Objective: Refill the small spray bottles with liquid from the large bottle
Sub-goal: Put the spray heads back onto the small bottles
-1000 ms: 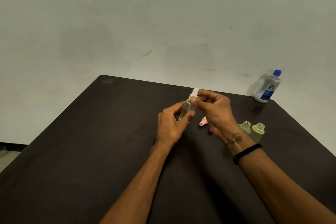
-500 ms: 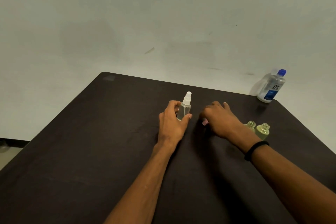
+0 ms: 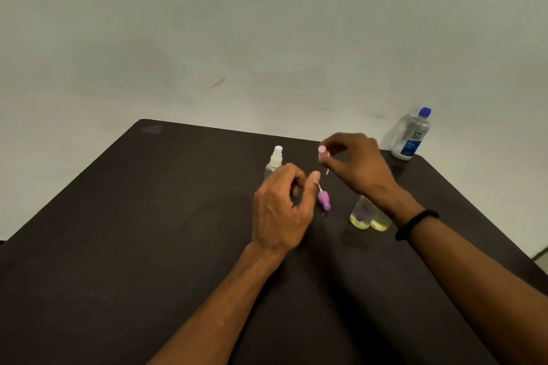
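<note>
Two uncapped clear glass spray bottles (image 3: 369, 215) of yellowish liquid stand under our right hand (image 3: 354, 164), which pinches a pink spray cap (image 3: 322, 152). Our left hand (image 3: 281, 210) hangs loosely curled, grasping nothing, near the purple cap (image 3: 323, 200). A wrist dropping while capping could topple them; the large blue-capped bottle (image 3: 411, 135) stands well apart.

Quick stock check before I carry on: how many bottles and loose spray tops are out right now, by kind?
Large bottle, blue cap: 1
Small bottle with white spray top on: 1
Small open bottles, yellowish liquid: 2
Loose spray tops: 2, pink pinched in the right hand, purple on the table
Total: 6
</note>
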